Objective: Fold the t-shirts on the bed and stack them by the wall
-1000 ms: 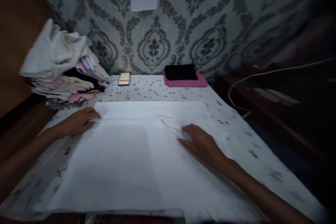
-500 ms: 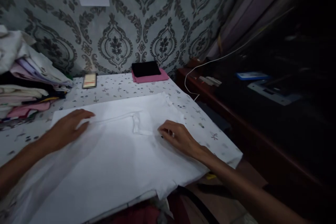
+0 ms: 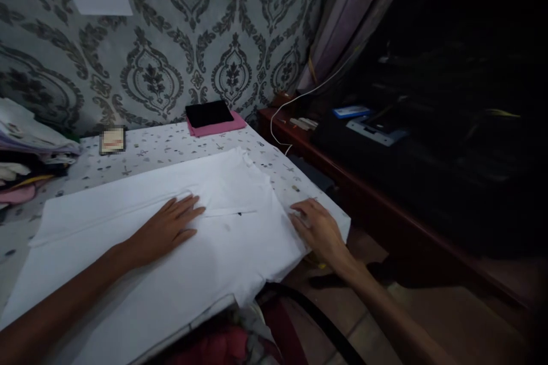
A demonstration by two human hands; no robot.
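A white garment (image 3: 128,262) lies spread flat on a table covered with a speckled white cloth (image 3: 171,148). My left hand (image 3: 169,228) rests flat on the garment's middle, fingers stretched out toward a fold line. At the garment's right edge, near the table's corner, my right hand (image 3: 319,228) lies with its fingers on the fabric, slightly curled. Neither hand holds anything that I can see.
A black cloth on a pink folded cloth (image 3: 214,120) sits at the table's back by the patterned wall. A small box (image 3: 112,140) stands left of it. A stack of folded clothes (image 3: 25,154) is at far left. A dark wooden sideboard (image 3: 385,194) with a white cable stands right.
The view has swung to the right. My left hand has slid right along the garment to its middle, and my right hand has moved out to the garment's right edge.
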